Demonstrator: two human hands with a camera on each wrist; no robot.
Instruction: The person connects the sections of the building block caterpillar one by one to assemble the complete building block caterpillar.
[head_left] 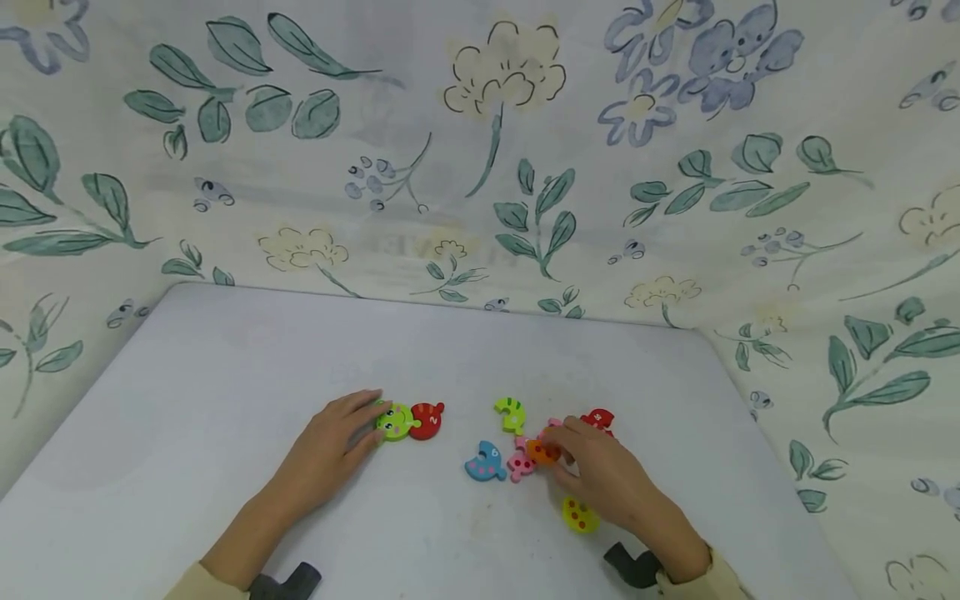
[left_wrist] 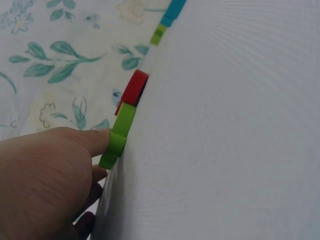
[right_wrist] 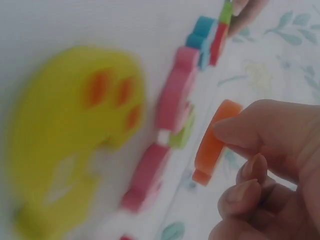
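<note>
My left hand (head_left: 337,450) holds a green smiling-face puzzle piece (head_left: 395,422) between thumb and fingers on the white table. Joined to its right side is a red puzzle piece (head_left: 427,422) marked 2. Farther right, my right hand (head_left: 603,471) pinches an orange puzzle piece (right_wrist: 216,140), raised off the table in the right wrist view. Below it lie pink puzzle pieces (head_left: 521,467), partly covered in the head view. A blue puzzle piece (head_left: 485,463) and a light green one (head_left: 512,414) are beside them.
A yellow puzzle piece (head_left: 580,515) with red dots lies in front of the right hand. Behind that hand sits a red puzzle piece (head_left: 598,417), partly hidden. The white table (head_left: 300,342) ends against flowered cloth (head_left: 420,217) at the back and sides.
</note>
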